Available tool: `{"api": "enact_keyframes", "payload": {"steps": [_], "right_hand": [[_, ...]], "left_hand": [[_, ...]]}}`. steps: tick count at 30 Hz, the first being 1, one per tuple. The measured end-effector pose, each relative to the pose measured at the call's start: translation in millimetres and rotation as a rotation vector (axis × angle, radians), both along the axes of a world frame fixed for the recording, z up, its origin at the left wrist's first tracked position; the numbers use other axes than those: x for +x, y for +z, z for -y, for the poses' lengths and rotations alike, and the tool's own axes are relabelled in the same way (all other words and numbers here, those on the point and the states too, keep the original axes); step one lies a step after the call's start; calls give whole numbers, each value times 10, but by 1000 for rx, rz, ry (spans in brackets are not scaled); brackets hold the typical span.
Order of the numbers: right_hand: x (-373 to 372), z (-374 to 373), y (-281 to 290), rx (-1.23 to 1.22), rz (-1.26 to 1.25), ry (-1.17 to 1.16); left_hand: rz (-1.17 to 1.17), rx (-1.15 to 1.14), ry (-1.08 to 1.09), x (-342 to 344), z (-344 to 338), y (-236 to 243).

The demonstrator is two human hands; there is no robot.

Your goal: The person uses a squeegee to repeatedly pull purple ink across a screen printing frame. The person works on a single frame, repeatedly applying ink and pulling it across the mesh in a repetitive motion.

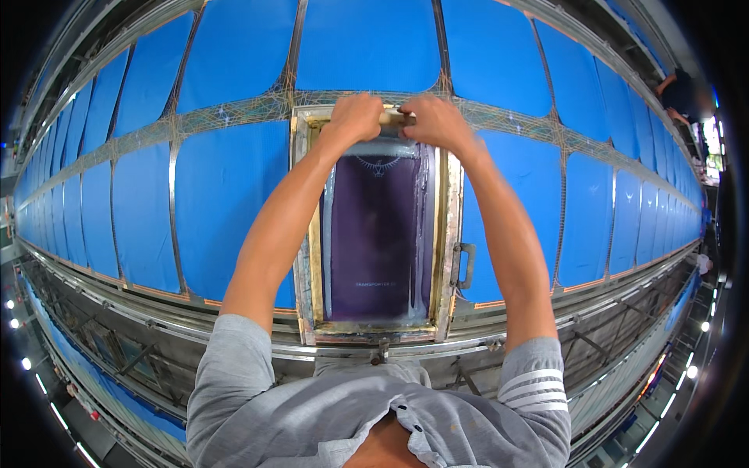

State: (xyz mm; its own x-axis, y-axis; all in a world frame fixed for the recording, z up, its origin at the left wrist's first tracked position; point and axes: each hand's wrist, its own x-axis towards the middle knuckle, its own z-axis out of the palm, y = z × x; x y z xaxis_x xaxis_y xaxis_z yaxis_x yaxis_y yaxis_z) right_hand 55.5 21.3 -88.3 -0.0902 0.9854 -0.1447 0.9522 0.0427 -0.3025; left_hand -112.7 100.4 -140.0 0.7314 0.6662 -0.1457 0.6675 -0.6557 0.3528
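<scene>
Screen [374,234] is lying in the near row, blue sheets [232,210] either side, right in front of the person. Left hand [357,118] and right hand [434,123] are both curled closed around what looks like a squeegee [395,120] at its far end.

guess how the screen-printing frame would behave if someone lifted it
The screen-printing frame would likely stay stiff, as its bars form a rectangle. The dark purple mesh stretched inside looks thin, so may be fragile if poked. Lying flat, it seems unlikely to tip.
</scene>
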Motion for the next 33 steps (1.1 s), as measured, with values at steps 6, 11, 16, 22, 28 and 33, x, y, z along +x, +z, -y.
{"api": "enact_keyframes", "payload": {"steps": [6,11,16,22,28,33], "right_hand": [[-230,271,-561,-86,103,-35],[-709,1535,-519,78,33,45],[-1286,2942,-413,-40,-69,65],[-1547,3627,-389,-31,-126,54],[-1017,2346,-424,-158,-36,23],[-349,854,-385,-90,77,2]], "left_hand": [[25,58,52,-244,406,-122],[45,-25,44,-756,1659,-101],[134,-124,73,-1364,3132,-29],[39,-224,50,-1633,3697,46],[-38,-122,31,-1107,2452,-28],[57,59,40,-405,965,-132]]}}
